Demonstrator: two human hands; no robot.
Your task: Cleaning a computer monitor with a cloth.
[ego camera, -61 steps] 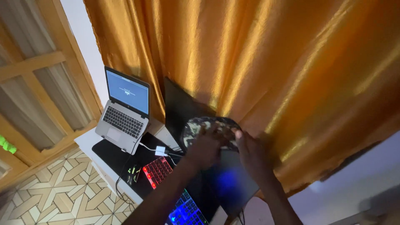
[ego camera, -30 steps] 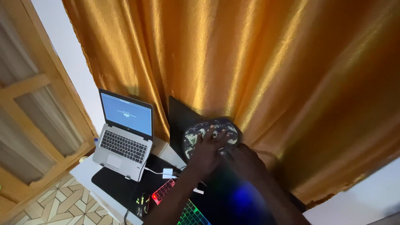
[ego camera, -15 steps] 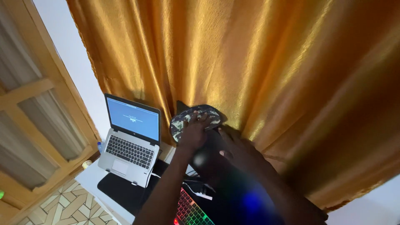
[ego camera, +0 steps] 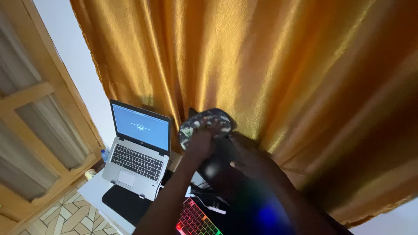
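Head view showed the left hand (ego camera: 199, 141) gripping a camouflage cap (ego camera: 204, 124) on the monitor (ego camera: 220, 163), which might tip.

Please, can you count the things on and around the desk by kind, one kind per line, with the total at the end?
Laptop: 1
Lit keyboard: 1
Dark monitor: 1
Camouflage cloth, under the left hand: 1
Black desk mat: 1
Golden curtain: 1
Total: 6
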